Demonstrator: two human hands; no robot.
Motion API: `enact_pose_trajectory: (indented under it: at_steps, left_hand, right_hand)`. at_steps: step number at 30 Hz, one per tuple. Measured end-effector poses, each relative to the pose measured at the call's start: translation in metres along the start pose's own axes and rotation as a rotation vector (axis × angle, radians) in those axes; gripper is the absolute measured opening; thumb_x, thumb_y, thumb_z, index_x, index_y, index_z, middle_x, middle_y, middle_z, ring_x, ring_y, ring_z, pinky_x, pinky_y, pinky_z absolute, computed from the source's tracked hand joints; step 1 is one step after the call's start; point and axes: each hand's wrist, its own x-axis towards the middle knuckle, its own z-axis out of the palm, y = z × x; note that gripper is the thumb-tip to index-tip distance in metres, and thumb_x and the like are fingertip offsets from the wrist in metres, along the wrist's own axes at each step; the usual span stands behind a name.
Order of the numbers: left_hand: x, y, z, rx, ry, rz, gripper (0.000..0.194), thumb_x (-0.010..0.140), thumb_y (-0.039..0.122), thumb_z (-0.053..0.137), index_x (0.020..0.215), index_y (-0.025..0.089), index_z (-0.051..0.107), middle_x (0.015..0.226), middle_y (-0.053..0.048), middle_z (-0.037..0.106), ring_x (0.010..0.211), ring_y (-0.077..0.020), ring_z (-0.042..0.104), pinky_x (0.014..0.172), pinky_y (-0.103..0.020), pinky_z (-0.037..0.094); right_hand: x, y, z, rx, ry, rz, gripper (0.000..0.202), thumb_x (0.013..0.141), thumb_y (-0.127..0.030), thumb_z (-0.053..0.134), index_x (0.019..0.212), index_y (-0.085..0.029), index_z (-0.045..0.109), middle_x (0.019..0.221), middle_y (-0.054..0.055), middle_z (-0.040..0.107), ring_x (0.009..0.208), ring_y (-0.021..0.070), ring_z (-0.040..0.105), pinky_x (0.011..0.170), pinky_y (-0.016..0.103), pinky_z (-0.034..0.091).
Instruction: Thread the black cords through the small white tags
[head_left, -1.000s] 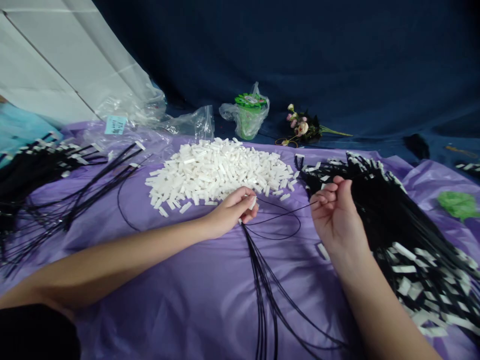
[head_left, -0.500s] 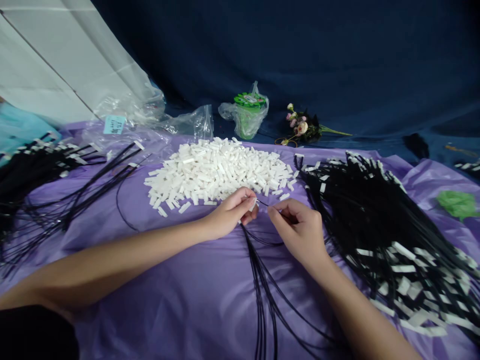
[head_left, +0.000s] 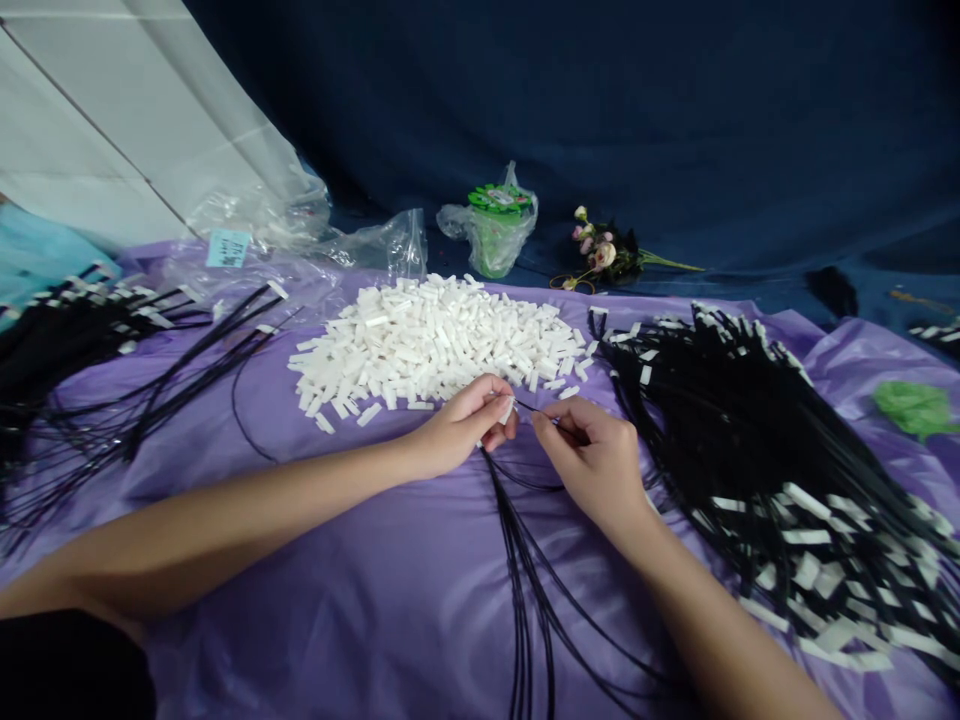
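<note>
My left hand (head_left: 474,412) is closed around a small white plastic connector (head_left: 508,408), held between thumb and fingers. Below that hand hangs a bundle of thin black wires (head_left: 517,550), which trails down toward the front. My right hand (head_left: 589,445) pinches one thin black wire (head_left: 526,406), whose end reaches the connector. How deep the wire sits in it is too small to tell. Just behind my left hand lies a heap of loose white connectors (head_left: 442,340).
Black wires with white connectors (head_left: 742,430) are piled on the right, and another such pile (head_left: 82,340) lies left. Clear plastic bags (head_left: 300,235), a bagged green cup (head_left: 495,225) and artificial flowers (head_left: 600,250) stand or lie at the back. Purple sheeting (head_left: 360,600) covers the surface.
My right hand has shifted very slightly left, toward the connector, with the wire. The left hand stays nearly still.
</note>
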Motion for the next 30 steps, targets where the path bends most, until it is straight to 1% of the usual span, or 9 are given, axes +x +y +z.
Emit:
enact_pose_trajectory:
  at_steps: [3, 7, 14, 21, 24, 26, 27, 28, 30]
  left_hand:
    - [0.0, 0.0, -0.001, 0.002, -0.007, -0.003, 0.016, 0.094, 0.033, 0.044, 0.09, 0.018, 0.043, 0.071, 0.002, 0.055, 0.051, -0.0049, 0.045, 0.051, -0.023, 0.033]
    - [0.0, 0.0, 0.0, 0.014, -0.01, 0.012, 0.016, 0.094, 0.032, 0.045, 0.088, 0.018, 0.043, 0.071, 0.002, 0.056, 0.052, -0.0052, 0.045, 0.051, -0.023, 0.034]
    - [-0.001, 0.0, 0.0, 0.028, -0.029, 0.046, 0.013, 0.094, 0.03, 0.043, 0.089, 0.018, 0.042, 0.071, 0.002, 0.055, 0.052, -0.005, 0.045, 0.051, -0.023, 0.034]
    - [0.0, -0.001, -0.001, 0.031, -0.031, 0.045, 0.013, 0.094, 0.031, 0.044, 0.089, 0.019, 0.042, 0.071, 0.002, 0.054, 0.052, -0.0055, 0.045, 0.052, -0.023, 0.034]
    - [0.001, 0.0, 0.0, 0.011, -0.022, 0.033, 0.015, 0.093, 0.032, 0.046, 0.087, 0.018, 0.043, 0.07, 0.002, 0.054, 0.051, -0.0057, 0.044, 0.051, -0.023, 0.033]
    - [0.001, 0.001, 0.0, 0.001, -0.006, 0.022, 0.017, 0.093, 0.033, 0.046, 0.086, 0.018, 0.044, 0.069, 0.003, 0.053, 0.051, -0.0059, 0.044, 0.051, -0.023, 0.033]
    - [0.001, 0.001, 0.0, 0.003, 0.004, 0.013, 0.017, 0.093, 0.033, 0.047, 0.086, 0.018, 0.045, 0.069, 0.003, 0.053, 0.052, -0.0059, 0.044, 0.051, -0.022, 0.034]
    - [0.001, 0.001, 0.0, 0.009, 0.012, 0.002, 0.017, 0.093, 0.034, 0.047, 0.087, 0.017, 0.045, 0.069, 0.003, 0.053, 0.052, -0.0058, 0.045, 0.051, -0.022, 0.034]
    - [0.001, 0.0, 0.0, 0.021, 0.018, -0.013, 0.017, 0.093, 0.034, 0.047, 0.088, 0.018, 0.045, 0.07, 0.003, 0.054, 0.052, -0.0055, 0.045, 0.051, -0.021, 0.033]
  right_hand:
    - [0.001, 0.001, 0.0, -0.054, 0.023, -0.08, 0.013, 0.085, -0.023, 0.058, 0.075, -0.016, 0.061, 0.051, -0.008, 0.035, 0.045, 0.0063, 0.033, 0.048, 0.021, 0.027]
    - [0.001, 0.005, 0.002, -0.105, 0.025, -0.147, 0.008, 0.086, -0.021, 0.058, 0.082, -0.017, 0.063, 0.054, -0.007, 0.044, 0.046, 0.0066, 0.037, 0.049, 0.02, 0.03]
    - [0.002, 0.007, 0.002, -0.1, -0.018, -0.135, 0.008, 0.087, -0.021, 0.057, 0.088, -0.017, 0.064, 0.063, -0.002, 0.058, 0.051, 0.0084, 0.046, 0.052, 0.021, 0.034]
    - [0.0, 0.008, 0.005, -0.101, -0.066, -0.101, 0.01, 0.088, -0.021, 0.055, 0.088, -0.018, 0.065, 0.067, 0.0, 0.061, 0.055, 0.0112, 0.052, 0.053, 0.023, 0.037]
    - [0.002, 0.0, -0.003, -0.188, 0.023, -0.153, 0.012, 0.087, -0.023, 0.057, 0.091, -0.018, 0.067, 0.08, 0.005, 0.064, 0.069, 0.0164, 0.058, 0.064, 0.029, 0.044]
    - [0.003, -0.017, -0.013, -0.233, 0.146, -0.218, 0.015, 0.084, -0.025, 0.061, 0.095, -0.019, 0.068, 0.096, 0.009, 0.064, 0.088, 0.0229, 0.059, 0.08, 0.038, 0.045]
    - [0.002, -0.029, -0.02, -0.187, 0.169, -0.242, 0.014, 0.084, -0.025, 0.062, 0.095, -0.02, 0.069, 0.097, 0.009, 0.064, 0.091, 0.0235, 0.059, 0.084, 0.04, 0.045]
    - [-0.001, -0.044, -0.025, -0.057, 0.121, -0.256, 0.012, 0.084, -0.023, 0.061, 0.094, -0.022, 0.068, 0.093, 0.006, 0.064, 0.089, 0.0211, 0.059, 0.082, 0.038, 0.047]
    - [-0.013, -0.074, -0.032, 0.315, -0.186, -0.258, 0.006, 0.085, -0.024, 0.06, 0.085, -0.024, 0.067, 0.08, 0.0, 0.065, 0.077, 0.0155, 0.061, 0.072, 0.029, 0.051]
